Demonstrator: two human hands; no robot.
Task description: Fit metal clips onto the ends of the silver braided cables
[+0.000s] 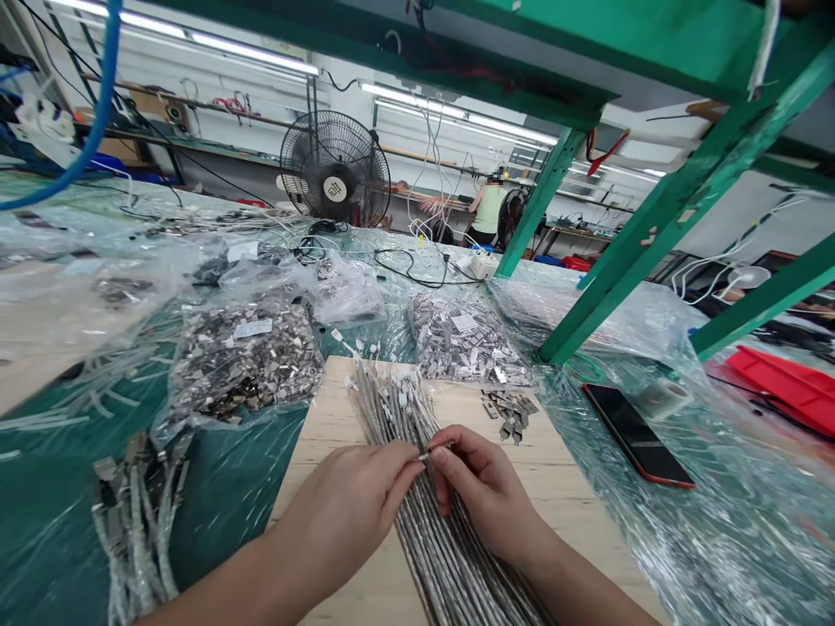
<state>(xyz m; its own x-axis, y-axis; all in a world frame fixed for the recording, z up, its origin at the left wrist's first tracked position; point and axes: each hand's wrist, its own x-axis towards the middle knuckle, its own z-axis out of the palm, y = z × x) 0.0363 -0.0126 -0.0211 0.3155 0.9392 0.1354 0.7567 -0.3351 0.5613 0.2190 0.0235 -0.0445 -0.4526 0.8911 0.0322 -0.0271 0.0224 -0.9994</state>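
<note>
Both hands meet above a bundle of grey braided cables [450, 556] that lies lengthwise on a pale wooden board [352, 574]. My left hand [365, 491] is closed, its thumb and forefinger pinching a thin cable end. My right hand [479, 487] is closed at the tip of that same cable, on a small piece too small to make out. White-tipped cable ends [397, 391] fan out beyond my fingers. Several loose metal connector shells [512, 413] lie on the board's right side.
Bags of metal parts [251, 356] [466, 343] stand behind the board. More cables with connectors [136, 522] lie left. A phone [639, 435] and green posts [606, 296] are right. A fan [336, 169] and a person [488, 209] are farther back.
</note>
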